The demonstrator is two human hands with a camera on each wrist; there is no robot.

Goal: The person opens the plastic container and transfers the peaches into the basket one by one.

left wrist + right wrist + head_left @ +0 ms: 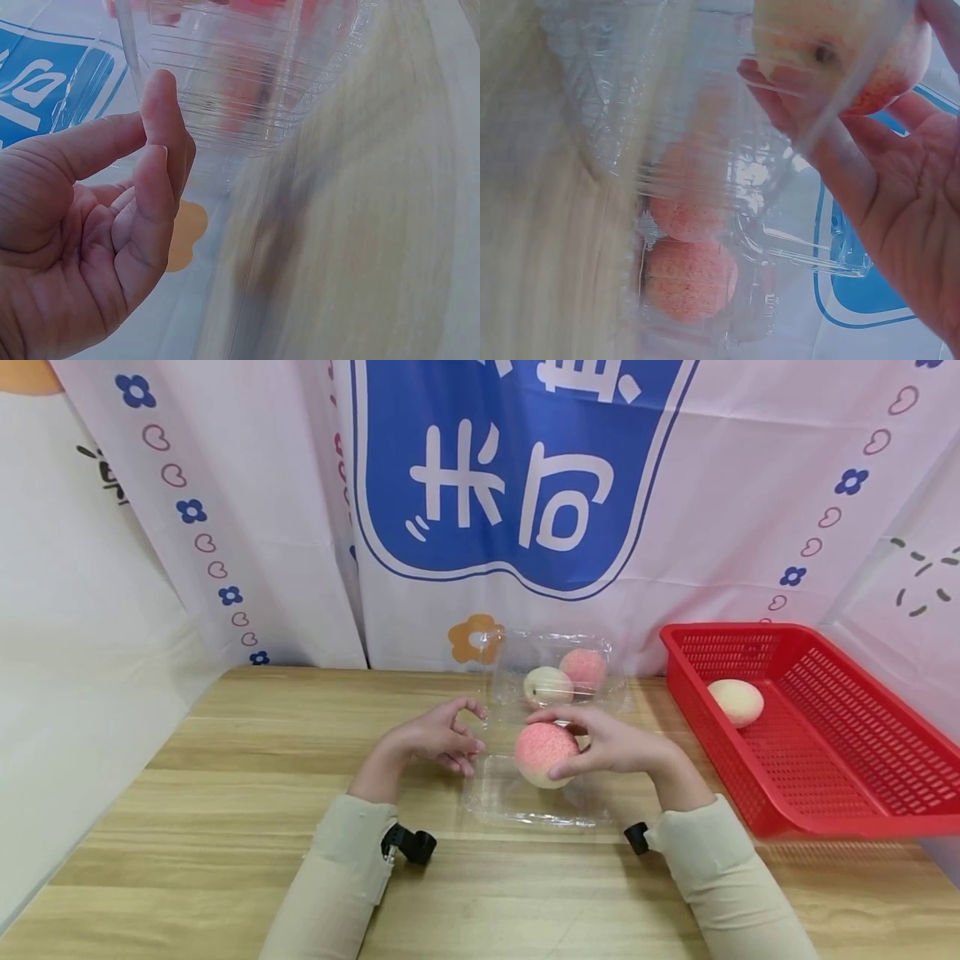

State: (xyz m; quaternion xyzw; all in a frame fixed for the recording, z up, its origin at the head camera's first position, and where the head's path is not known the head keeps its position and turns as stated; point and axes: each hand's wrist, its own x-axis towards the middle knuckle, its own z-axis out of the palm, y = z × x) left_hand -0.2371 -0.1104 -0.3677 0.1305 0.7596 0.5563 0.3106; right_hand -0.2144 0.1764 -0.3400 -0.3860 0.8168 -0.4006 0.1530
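My right hand (611, 743) grips a pink and cream peach (545, 752) over the near half of an unfolded clear plastic clamshell box (495, 810). In the right wrist view the held peach (840, 45), its dark stem spot showing, is partly behind clear plastic. Two more peaches, a cream one (546, 687) and a pink one (585, 670), lie in the box's far half. My left hand (442, 735) is at the box's left side, fingers loosely bent and holding nothing. In the left wrist view its fingertips (160, 90) are close to the clear wall; contact cannot be told.
A red plastic basket (772, 802) with slotted walls stands on the right, a cream peach (737, 702) inside near its left wall. The wooden table (225, 793) runs back to a printed white and blue cloth (285, 527).
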